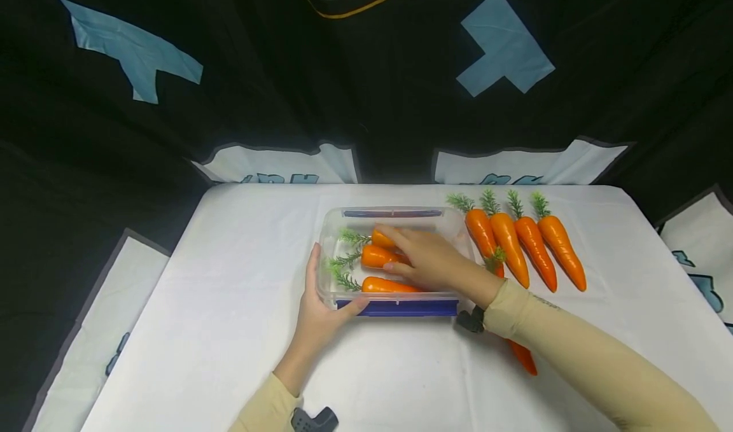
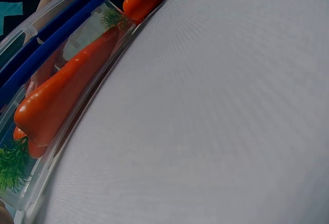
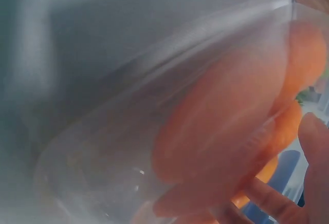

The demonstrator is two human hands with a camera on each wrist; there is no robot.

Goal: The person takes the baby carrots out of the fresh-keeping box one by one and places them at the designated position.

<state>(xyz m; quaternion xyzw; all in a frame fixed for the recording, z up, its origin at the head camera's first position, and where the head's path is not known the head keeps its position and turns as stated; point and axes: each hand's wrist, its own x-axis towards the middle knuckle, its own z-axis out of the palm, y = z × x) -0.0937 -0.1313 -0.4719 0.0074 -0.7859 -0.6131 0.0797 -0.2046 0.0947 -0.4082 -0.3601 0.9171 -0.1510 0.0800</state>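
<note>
A clear plastic food container (image 1: 324, 270) with blue clips stands on the table, holding three orange toy carrots with green tops. My left hand (image 1: 317, 320) grips its near left corner, thumb over the front rim and fingers along the left wall. Inside the container, my right hand (image 1: 432, 260) has its thumb and fingers around the middle carrot (image 1: 375, 256). Its fingertips overlap the far carrot (image 1: 382, 236). The near carrot (image 1: 386, 285) lies along the front wall, also seen through the plastic in the left wrist view. Carrot tips are hidden under the right hand.
Right of the container, several carrots (image 1: 564, 252) lie side by side, greens pointing away. Another carrot (image 1: 522, 357) is partly hidden beneath the right forearm. A white cloth (image 1: 229, 305) covers the table; a dark curtain (image 1: 366, 88) hangs behind.
</note>
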